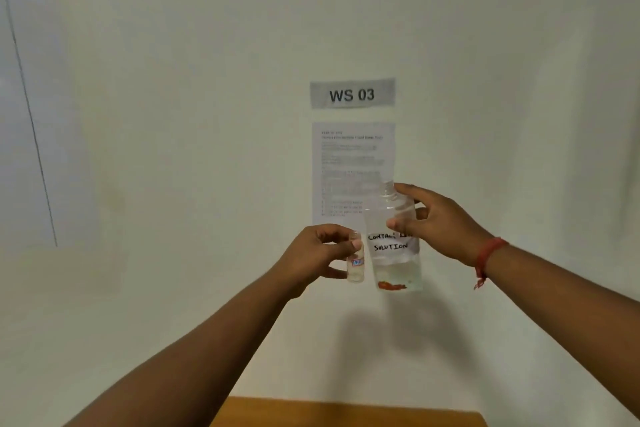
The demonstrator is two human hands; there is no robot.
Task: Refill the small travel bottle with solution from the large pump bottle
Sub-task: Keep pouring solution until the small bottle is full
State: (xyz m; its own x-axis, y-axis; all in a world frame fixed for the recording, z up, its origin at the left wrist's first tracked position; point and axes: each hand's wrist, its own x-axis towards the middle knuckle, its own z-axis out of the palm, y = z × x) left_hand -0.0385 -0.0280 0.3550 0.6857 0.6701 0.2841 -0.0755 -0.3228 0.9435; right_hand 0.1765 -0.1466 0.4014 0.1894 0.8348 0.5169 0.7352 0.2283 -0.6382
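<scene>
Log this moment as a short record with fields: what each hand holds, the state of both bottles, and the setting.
left hand: grips small clear plastic travel bottle, upright, held in the air
right hand: grips large clear plastic bottle near its shoulder
large bottle: upright, neck open with no pump fitted, handwritten label reading SOLUTION, liquid low near the base
bottles: side by side, contact unclear
pouring: not yet begun
right wrist: red thread band
wall: grey WS 03 sign above white printed sheet
below: wooden tabletop

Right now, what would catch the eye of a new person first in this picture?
In the centre, the right hand holds up a large clear bottle labelled "solution", its neck showing no pump. Beside it, the left hand pinches a small travel bottle. Behind, a "WS 03" sign hangs on the wall.
</scene>
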